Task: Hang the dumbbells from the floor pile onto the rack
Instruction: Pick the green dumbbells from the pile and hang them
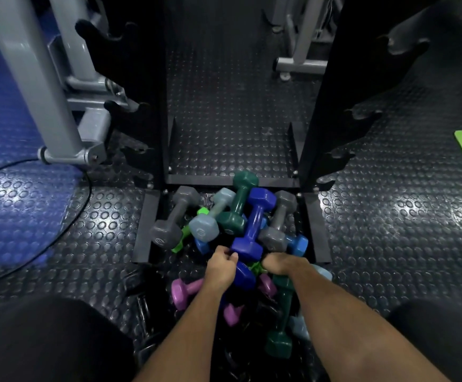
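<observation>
Studded black rubber floor (389, 216) runs under everything, and the rack (331, 100) stands on it with its notched black uprights rising either side of an open bay. All the cradles you can see are bare. Your dumbbells (232, 232) lie heaped at the rack's foot, between its base rails and spilling back toward your knees: grey, pale blue, dark green, purple, pink, crossing each other at every angle. Your left hand (221, 267) is curled at the near head of the purple dumbbell (253, 224) on top of the heap, fingers closed about it; your right hand (278, 264) is dug into the pile just beside it, fingers bent down out of sight, so you cannot tell what it grips. Judge these as small, rigid, coated weights: light enough for one hand each, but dense, and the smooth coating may slip. Take each by its narrow handle, not the hexagonal head. Lift from the top of the heap, since pulling a buried one will likely roll its neighbours.
</observation>
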{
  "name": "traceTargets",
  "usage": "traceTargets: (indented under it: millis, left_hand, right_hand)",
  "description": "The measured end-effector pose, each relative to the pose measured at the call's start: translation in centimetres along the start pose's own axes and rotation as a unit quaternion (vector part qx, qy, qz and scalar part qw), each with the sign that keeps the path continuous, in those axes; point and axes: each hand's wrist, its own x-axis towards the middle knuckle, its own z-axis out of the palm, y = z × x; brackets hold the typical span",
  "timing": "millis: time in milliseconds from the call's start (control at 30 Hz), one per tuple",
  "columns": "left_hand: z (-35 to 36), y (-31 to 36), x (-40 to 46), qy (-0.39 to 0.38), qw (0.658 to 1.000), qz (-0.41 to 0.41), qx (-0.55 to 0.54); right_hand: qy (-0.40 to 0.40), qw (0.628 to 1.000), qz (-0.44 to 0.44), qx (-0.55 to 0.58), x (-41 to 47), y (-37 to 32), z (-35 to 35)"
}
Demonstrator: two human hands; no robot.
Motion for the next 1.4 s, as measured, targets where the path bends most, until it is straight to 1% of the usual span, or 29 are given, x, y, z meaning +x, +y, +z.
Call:
traceTargets:
  millis: [133,267,433,533,733,867,933,1067,1133,1233,1400]
  left_hand:
    - [-0.1,0.2,0.0,-0.006,1.000,-0.002,-0.009]
    - [-0.3,0.1,-0.1,-0.016,1.000,-0.003,0.000]
    - [-0.3,0.1,-0.1,-0.015,1.000,0.002,0.015]
    - [-0.3,0.2,-0.3,-0.015,1.000,0.001,0.019]
    - [-0.3,0.5,-0.7,-0.024,1.000,0.003,0.019]
    - [-0.6,0.4,-1.3,-0.012,1.000,0.010,0.002]
    - [-0.7,0.4,-1.6,-0.009,1.000,0.009,-0.008]
    - [-0.7,0.7,-1.9,0.005,1.000,-0.002,0.007]
    - [-1.0,0.9,-1.9,0.038,0.999,-0.014,0.007]
    - [-1.4,1.4,-2.1,0.077,0.996,-0.033,-0.010]
    - [-1.5,3.3,-3.1,0.090,0.996,0.002,-0.014]
  right_hand:
    - [0.010,1.000,0.001,0.022,-1.4,-0.7,0.0]
    - [0.002,1.000,-0.005,-0.020,-2.4,-1.3,0.0]
    - [-0.037,0.997,0.000,-0.066,-1.3,-0.3,0.1]
    - [-0.028,0.997,0.011,-0.075,-1.8,0.0,0.0]
    - [0.041,0.993,0.028,-0.110,-2.9,0.3,1.0]
    - [0.127,0.989,0.019,-0.078,-3.2,1.0,2.0]
    - [0.156,0.985,0.011,-0.069,-3.1,1.5,2.2]
    - [0.213,0.975,-0.013,-0.060,-4.2,1.8,2.7]
    - [0.242,0.969,-0.029,-0.031,-4.8,1.9,2.8]
    - [0.265,0.961,-0.070,0.028,-5.6,2.3,3.0]
    - [0.292,0.947,-0.101,0.088,-7.1,2.5,3.4]
